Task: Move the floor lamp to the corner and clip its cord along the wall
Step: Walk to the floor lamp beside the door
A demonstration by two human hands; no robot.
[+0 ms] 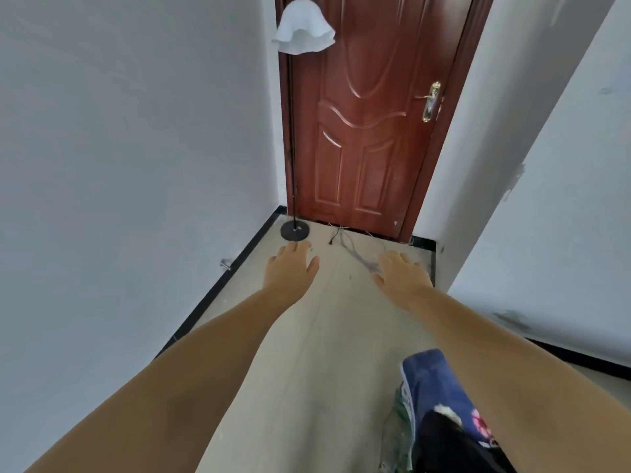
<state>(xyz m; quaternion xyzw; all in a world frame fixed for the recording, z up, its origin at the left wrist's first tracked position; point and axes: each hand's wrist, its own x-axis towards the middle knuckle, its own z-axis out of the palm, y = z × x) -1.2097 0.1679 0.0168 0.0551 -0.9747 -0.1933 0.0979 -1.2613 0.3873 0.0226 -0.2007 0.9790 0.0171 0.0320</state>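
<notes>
You are standing in a home hallway: plain white walls (136,131) with a black skirting board (218,291), a pale tiled floor (317,336), a panelled reddish wooden door (368,131) with a brass handle (431,101), and a floor lamp (294,131) with a white shade.

Both your bare arms reach straight out and down, well apart, left hand (292,265) and right hand (400,273) palm-down at about the same height, fingers loosely spread and slightly curled, gripping nothing, thumbs pointing inward.
</notes>
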